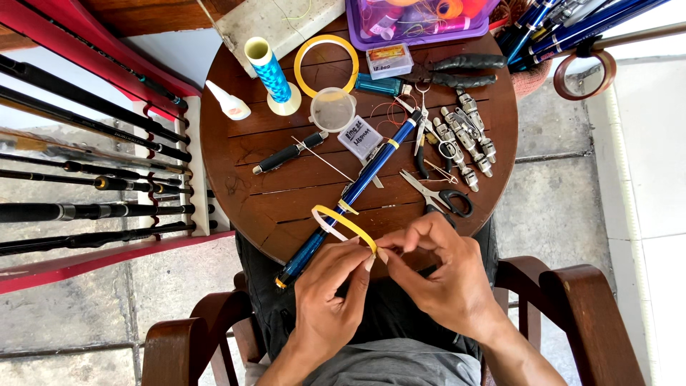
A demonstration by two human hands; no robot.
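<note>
My left hand (330, 286) and my right hand (441, 270) meet at the near edge of a round wooden table (286, 200). Between their fingertips they pinch one end of a strip of yellow tape (344, 221), which curls up and back to the left. Just beyond it a blue fishing rod section (355, 189) lies slantwise on the table, with small yellow tape marks on it. The rod's near end sticks out past the table edge beside my left hand.
On the table lie scissors (437, 196), several metal reel seats (463, 136), pliers (457, 70), a yellow tape roll (326, 66), a blue thread spool (271, 74), a glue bottle (229, 101) and a purple box (414, 25). A rod rack (86, 179) stands left. Chair arms (572, 314) flank me.
</note>
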